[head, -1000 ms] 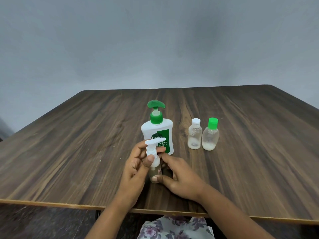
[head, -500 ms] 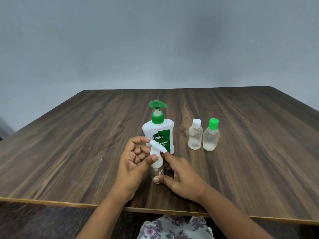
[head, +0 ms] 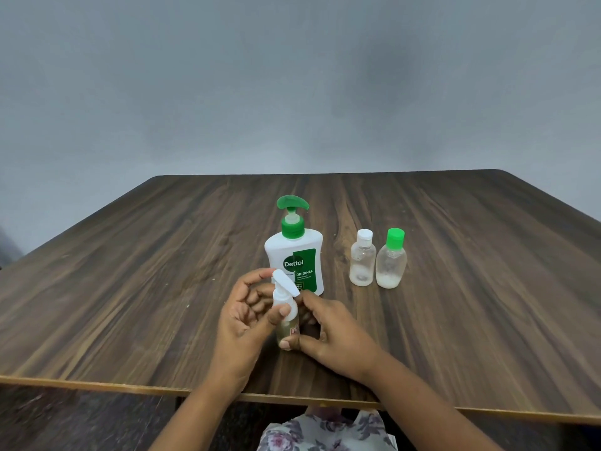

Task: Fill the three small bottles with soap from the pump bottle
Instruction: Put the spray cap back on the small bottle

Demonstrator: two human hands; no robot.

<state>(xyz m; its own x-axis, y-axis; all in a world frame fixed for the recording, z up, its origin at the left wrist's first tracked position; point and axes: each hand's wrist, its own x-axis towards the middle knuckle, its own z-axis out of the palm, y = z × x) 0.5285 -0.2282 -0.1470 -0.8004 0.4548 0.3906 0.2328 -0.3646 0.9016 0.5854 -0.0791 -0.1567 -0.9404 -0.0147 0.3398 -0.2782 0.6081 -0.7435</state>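
Observation:
A white Dettol pump bottle (head: pixel 294 255) with a green pump stands upright mid-table. Right of it stand two small clear bottles, one with a white cap (head: pixel 362 258), one with a green cap (head: pixel 391 259), both capped. In front of the pump bottle a third small clear bottle (head: pixel 286 323) with a white spray top stands on the table. My right hand (head: pixel 331 336) grips its body, thumb at the base. My left hand (head: pixel 247 314) pinches its white top, thumb on the collar and forefinger curled over the nozzle.
The dark wooden table (head: pixel 130 288) runs wide to either side, with its near edge just below my wrists. A plain grey wall stands behind it. Floral cloth (head: pixel 325 434) shows at the bottom.
The spray top has turned under my left fingers, its nozzle swinging from level to pointing down-right. The right hand keeps the bottle in place.

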